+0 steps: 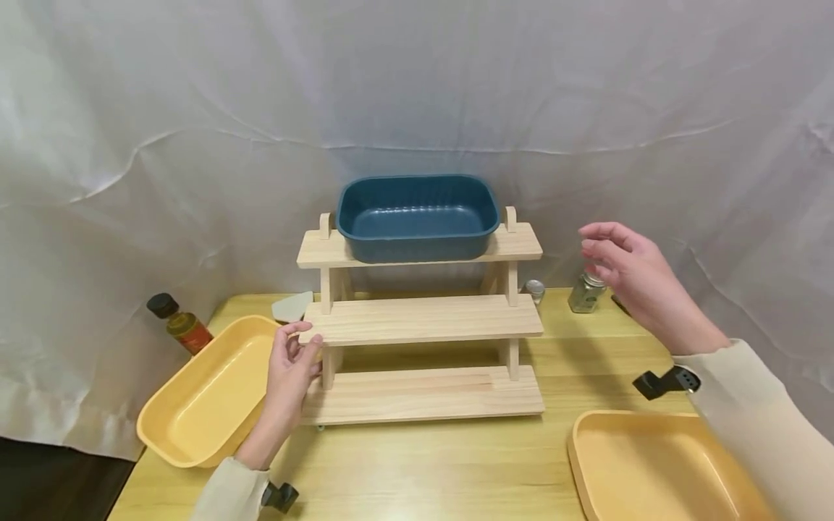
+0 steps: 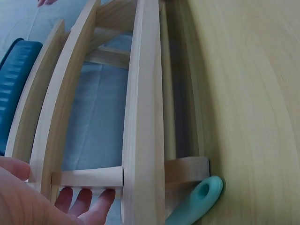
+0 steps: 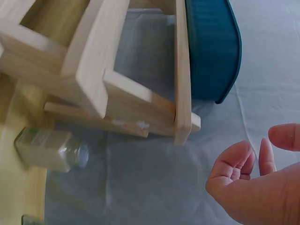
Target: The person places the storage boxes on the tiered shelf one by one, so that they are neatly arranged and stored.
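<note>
**Hands at the three-tier pine rack**

Bottle first, at the far left: a dark-capped glass bottle with a red label (image 1: 179,323) leans against the white cloth backdrop (image 1: 130,108). Just right of it sits a yellow rectangular plastic tub (image 1: 202,394), partly over the edge of the pale wooden table (image 1: 423,470). The left hand (image 1: 291,370) grips the left end of the stepped, three-shelf pine rack (image 1: 422,318); its thumb lies on the middle shelf, and the left wrist view shows its fingers (image 2: 84,199) curled behind the upright. The rack stands mid-table, carrying a dark blue rectangular plastic tub (image 1: 417,217) on its top shelf. Behind the rack's right leg stands a small silver-capped jar (image 1: 534,290), then a green-filled glass spice jar (image 1: 585,292). The right hand (image 1: 628,271) hovers above that jar, fingers loosely curled and holding nothing. Another yellow plastic tub (image 1: 651,470) lies at the near right.
</note>
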{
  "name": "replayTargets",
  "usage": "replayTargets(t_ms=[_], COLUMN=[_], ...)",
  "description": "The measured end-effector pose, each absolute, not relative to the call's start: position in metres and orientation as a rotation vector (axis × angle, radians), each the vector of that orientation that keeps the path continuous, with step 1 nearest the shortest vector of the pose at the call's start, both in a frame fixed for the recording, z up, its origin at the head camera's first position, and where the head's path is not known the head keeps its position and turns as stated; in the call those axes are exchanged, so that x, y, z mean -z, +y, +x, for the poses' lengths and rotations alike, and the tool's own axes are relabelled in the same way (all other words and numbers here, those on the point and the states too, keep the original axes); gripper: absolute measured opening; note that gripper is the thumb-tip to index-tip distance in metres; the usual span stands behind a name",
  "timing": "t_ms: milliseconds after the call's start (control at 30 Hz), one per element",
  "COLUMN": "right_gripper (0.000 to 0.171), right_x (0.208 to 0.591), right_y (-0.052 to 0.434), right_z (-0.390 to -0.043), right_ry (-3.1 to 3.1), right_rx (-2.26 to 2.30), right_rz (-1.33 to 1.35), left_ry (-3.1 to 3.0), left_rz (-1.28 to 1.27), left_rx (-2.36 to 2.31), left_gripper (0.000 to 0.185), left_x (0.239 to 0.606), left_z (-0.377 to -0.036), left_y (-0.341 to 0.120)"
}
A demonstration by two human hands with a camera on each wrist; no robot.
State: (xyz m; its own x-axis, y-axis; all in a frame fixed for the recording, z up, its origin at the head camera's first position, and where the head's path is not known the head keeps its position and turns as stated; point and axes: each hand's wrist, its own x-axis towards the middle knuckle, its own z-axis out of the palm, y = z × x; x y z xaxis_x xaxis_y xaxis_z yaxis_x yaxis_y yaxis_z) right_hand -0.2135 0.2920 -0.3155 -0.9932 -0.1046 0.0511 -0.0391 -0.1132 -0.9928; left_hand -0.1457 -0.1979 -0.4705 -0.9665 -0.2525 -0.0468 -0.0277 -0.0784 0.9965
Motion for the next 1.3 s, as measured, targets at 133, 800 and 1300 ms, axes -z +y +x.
replayTargets(t_ms=[133,800,1300], right_gripper=[0.016,0.024,0.041], right_x=[0.319,0.359,0.404], right_y=[0.31,0.403,0.479], right_z=[-0.201,-0.127,-0.086], right_ry=[2.112,2.282,2.484], right_rx=[2.275,2.144,1.943], right_rz=[-0.182,-0.093,-0.361], left_ry=[-2.049,-2.124,-2.131], left_rz=[0.301,0.309,0.309], left_rx=[2.171,2.16,2.145], left_gripper=[0.032,0.033,0.032], left_x=[0.47,0.468,0.467], left_z=[-0.145,-0.141,-0.142], left_y=[-0.198,-0.202,-0.201])
